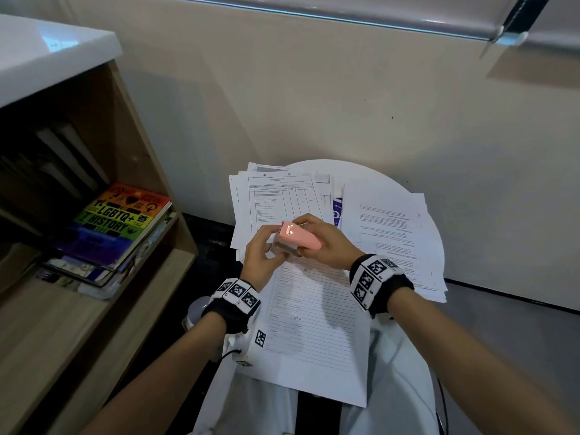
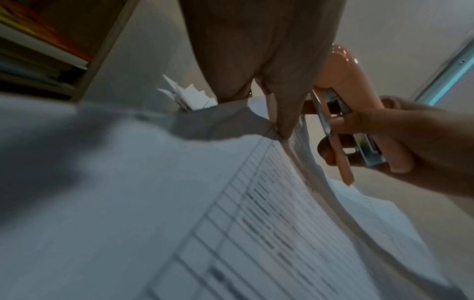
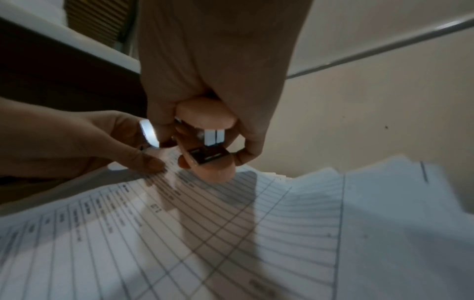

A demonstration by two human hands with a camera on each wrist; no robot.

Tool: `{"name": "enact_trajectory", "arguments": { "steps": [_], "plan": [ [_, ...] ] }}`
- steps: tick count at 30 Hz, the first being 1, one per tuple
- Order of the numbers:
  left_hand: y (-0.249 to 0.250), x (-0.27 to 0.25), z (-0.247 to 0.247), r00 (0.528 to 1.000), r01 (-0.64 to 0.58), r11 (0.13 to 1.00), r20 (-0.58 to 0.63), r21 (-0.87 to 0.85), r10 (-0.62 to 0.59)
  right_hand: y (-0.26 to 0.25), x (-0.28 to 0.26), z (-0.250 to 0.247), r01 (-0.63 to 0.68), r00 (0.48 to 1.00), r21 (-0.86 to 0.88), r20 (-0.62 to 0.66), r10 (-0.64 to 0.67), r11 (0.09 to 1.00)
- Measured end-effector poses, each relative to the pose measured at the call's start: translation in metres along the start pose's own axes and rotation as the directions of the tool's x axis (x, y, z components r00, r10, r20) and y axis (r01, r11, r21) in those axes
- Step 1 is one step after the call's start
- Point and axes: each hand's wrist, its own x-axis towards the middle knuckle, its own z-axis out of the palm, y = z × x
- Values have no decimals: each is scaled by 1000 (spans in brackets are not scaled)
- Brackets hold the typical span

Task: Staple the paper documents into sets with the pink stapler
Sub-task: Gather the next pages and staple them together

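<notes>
My right hand [image 1: 314,226] grips the pink stapler [image 1: 298,238] above the near edge of the round white table [image 1: 376,174]. In the right wrist view the stapler [image 3: 205,142] has its base hanging apart from its top. My left hand [image 1: 271,244] pinches the top left corner of a lined form set [image 1: 314,324] that slopes down onto my lap. In the left wrist view the left fingers [image 2: 282,105] hold that corner right beside the stapler [image 2: 341,85]. I cannot tell whether the corner is inside the stapler's mouth.
Two loose stacks of papers lie on the table, one at the left [image 1: 276,196] and one at the right [image 1: 395,227]. A wooden bookshelf [image 1: 150,171] stands close on the left with a rainbow-covered book [image 1: 125,215]. A beige wall is right behind the table.
</notes>
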Motion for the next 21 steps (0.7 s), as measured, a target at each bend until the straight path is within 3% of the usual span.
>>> {"name": "enact_trajectory", "arguments": {
  "steps": [6,14,18,21],
  "plan": [
    [3,0,1,999,2,1000,-35,-12,-3,7,-5,2,-47,999,36,13,46,998],
    [-1,-1,-2,999,24,1000,47,10,-25,16,-14,2,-111,994,28,4,111,993],
    [3,-2,-1,991,128,983,61,-128,-121,20,-18,4,-98,995,2,20,98,995],
    [1,0,-4,967,207,976,165,-60,-195,19,-22,4,-60,998,3,35,60,998]
  ]
}}
